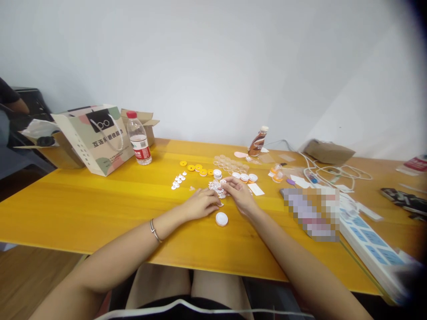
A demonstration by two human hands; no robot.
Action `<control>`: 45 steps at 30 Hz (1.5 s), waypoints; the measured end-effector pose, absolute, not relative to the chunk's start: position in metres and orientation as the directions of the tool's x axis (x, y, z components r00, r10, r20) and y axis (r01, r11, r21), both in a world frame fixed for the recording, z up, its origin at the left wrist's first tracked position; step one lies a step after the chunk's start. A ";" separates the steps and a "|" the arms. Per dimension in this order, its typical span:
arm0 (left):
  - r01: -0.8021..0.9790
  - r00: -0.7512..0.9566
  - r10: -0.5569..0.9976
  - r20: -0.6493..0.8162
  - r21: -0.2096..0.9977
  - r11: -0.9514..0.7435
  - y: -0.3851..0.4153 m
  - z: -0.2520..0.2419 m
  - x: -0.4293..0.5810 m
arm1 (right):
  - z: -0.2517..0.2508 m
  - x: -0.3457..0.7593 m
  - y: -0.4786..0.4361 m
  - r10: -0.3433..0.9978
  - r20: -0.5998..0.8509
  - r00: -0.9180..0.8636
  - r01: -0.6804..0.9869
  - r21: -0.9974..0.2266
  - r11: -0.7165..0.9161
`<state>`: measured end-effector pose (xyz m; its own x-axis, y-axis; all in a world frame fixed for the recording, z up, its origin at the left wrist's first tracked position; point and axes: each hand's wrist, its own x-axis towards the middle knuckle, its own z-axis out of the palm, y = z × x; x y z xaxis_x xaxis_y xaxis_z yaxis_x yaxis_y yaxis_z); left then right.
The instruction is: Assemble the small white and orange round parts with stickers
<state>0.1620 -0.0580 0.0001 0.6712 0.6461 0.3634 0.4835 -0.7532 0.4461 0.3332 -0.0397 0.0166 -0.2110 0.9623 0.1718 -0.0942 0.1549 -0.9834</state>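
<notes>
My right hand point(240, 194) is closed in a pinch on a small white disc point(223, 182) with reddish marks. Beneath its fingertips lies a pile of white perforated discs point(216, 188) with similar marks. My left hand point(202, 204) rests on the table, fingers partly bent and apart, its tips at the pile's near side beside a small white piece point(220, 204). Closer to me sits a round white lid-like part point(222, 218). Small white pieces point(179, 180) lie left of the pile. Yellow discs point(191, 168) and white round parts point(244, 177) stand behind it.
Clear plastic rings point(230, 164) lie farther back. A water bottle point(140, 144) and paper bag point(96, 142) stand left, a brown drink bottle point(258, 142) behind. To the right are a blurred-out flat object point(310, 215), a power strip point(370, 244) and white cables point(333, 166).
</notes>
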 end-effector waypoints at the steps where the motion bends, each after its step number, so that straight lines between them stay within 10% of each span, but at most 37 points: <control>1: 0.492 0.667 0.650 0.365 0.438 -0.752 -0.058 0.000 0.162 | 0.017 0.333 -0.040 0.961 0.172 -0.215 -0.098 -0.983 0.154; 24: 0.342 0.282 0.906 0.316 0.849 -0.403 -0.053 0.000 0.152 | 0.016 0.332 -0.044 0.937 0.072 -0.342 -0.105 -0.994 0.038; 45: 0.387 0.662 0.590 0.463 0.462 -0.798 -0.052 0.025 0.136 | 0.016 0.336 -0.046 0.805 -0.004 -0.593 0.032 -0.999 0.019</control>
<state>0.1361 -0.0518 0.0250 0.6615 0.5896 0.4634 0.3873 -0.7977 0.4622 0.3358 -0.0463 0.0156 -0.5932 0.8050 -0.0037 0.0320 0.0191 -0.9993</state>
